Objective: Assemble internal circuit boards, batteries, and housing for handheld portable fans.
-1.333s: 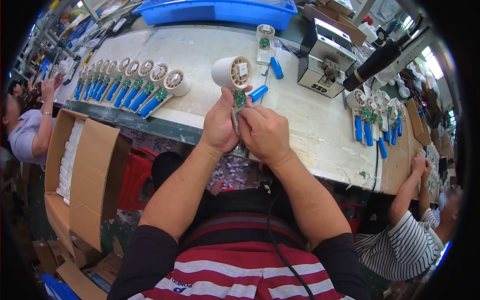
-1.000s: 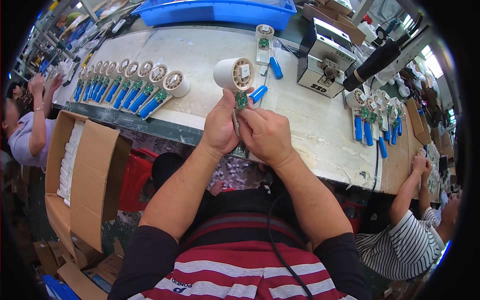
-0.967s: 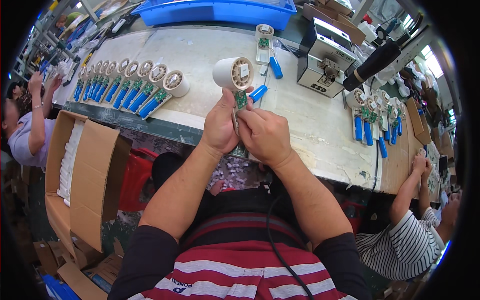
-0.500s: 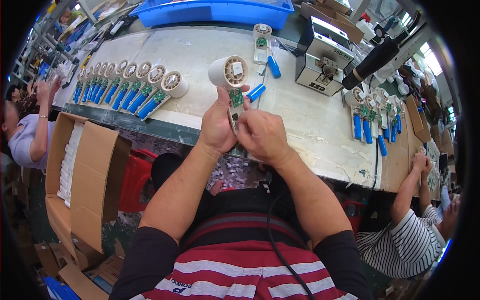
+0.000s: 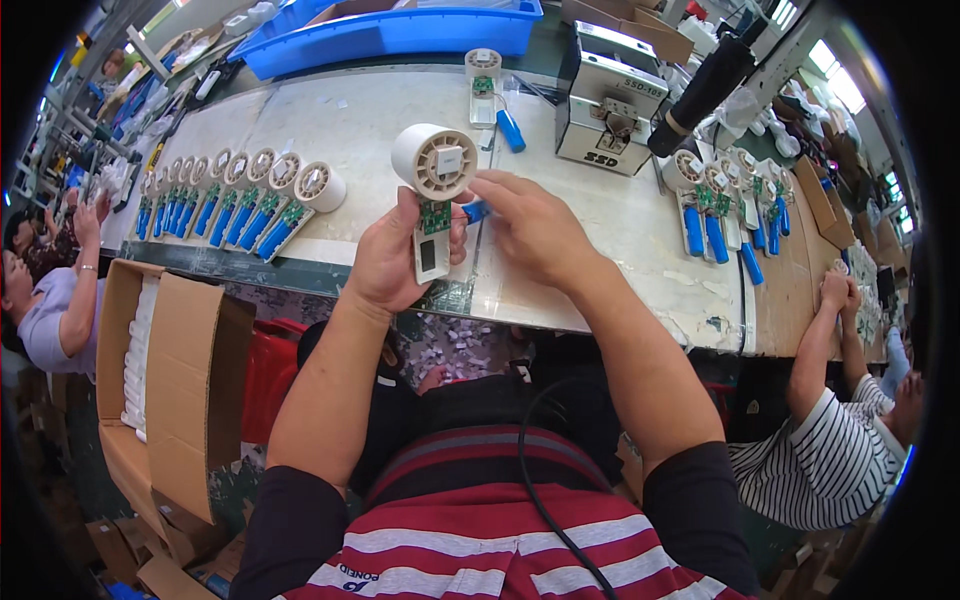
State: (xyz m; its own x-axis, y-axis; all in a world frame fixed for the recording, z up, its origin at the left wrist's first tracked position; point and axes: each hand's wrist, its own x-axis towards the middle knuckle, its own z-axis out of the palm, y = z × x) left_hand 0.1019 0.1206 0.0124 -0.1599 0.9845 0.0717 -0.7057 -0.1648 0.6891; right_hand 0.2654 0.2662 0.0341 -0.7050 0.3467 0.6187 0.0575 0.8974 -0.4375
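Note:
My left hand (image 5: 392, 258) grips a white handheld fan body (image 5: 434, 190) by its handle. Its round head faces me and a small green circuit board shows in the open handle. My right hand (image 5: 530, 228) reaches to a blue cylindrical battery (image 5: 475, 210) lying on the table just right of the fan, fingertips touching it. Both hands hover over the front part of the pale worktable (image 5: 610, 260).
A row of several finished fan bodies with blue batteries (image 5: 235, 195) lies at the left. A grey machine (image 5: 610, 95) and black tool stand at the back right; a blue bin (image 5: 400, 30) behind. More fan parts (image 5: 720, 205) lie right. An open cardboard box (image 5: 160, 370) sits lower left. Other people work either side.
My hands have separated. The left hand lifted the fan so its handle is exposed, and the right hand moved off it to the right onto the blue battery.

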